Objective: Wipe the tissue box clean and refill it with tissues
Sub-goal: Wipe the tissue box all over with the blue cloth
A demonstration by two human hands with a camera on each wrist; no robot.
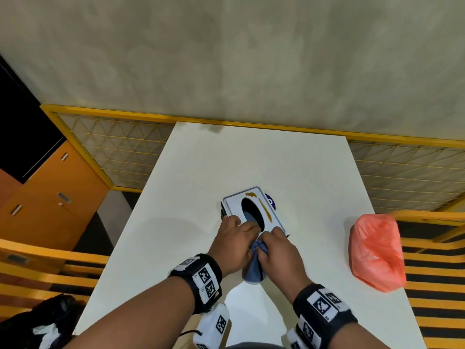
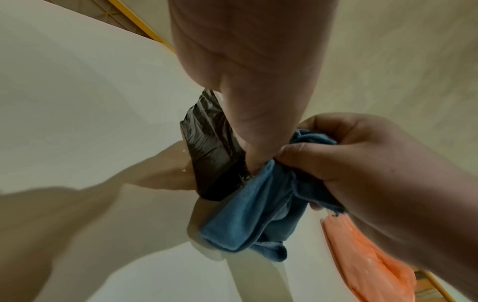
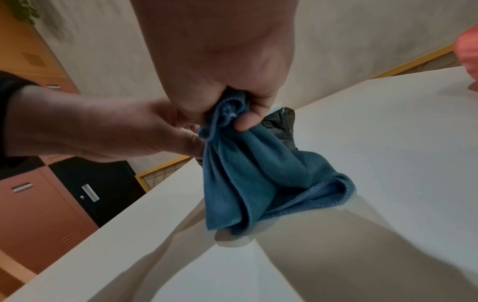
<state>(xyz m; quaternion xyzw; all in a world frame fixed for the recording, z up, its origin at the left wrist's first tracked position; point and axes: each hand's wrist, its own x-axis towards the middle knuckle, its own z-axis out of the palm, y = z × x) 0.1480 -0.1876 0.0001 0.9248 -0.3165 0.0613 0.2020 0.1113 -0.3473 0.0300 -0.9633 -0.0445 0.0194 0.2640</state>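
Observation:
The tissue box (image 1: 234,205) sits mid-table; its white lid has a dark oval opening and brown smears (image 1: 265,210) along the right side. My left hand (image 1: 241,227) holds its near left corner, fingers curled over the lid and thumb (image 2: 248,132) down the black side (image 2: 207,147), the thumb tip touching the cloth. My right hand (image 1: 266,241) grips a bunched blue cloth (image 1: 254,268) just in front of the box. The cloth (image 3: 258,173) hangs from that fist, its lower folds on the table. The box's inside is hidden.
An orange plastic bag (image 1: 375,250) lies near the right edge of the white table (image 1: 302,172). Yellow slatted benches flank both sides, and a yellow mesh rail (image 1: 125,147) runs behind. Orange cabinets stand at far left. A black bag (image 1: 50,313) lies on the left bench.

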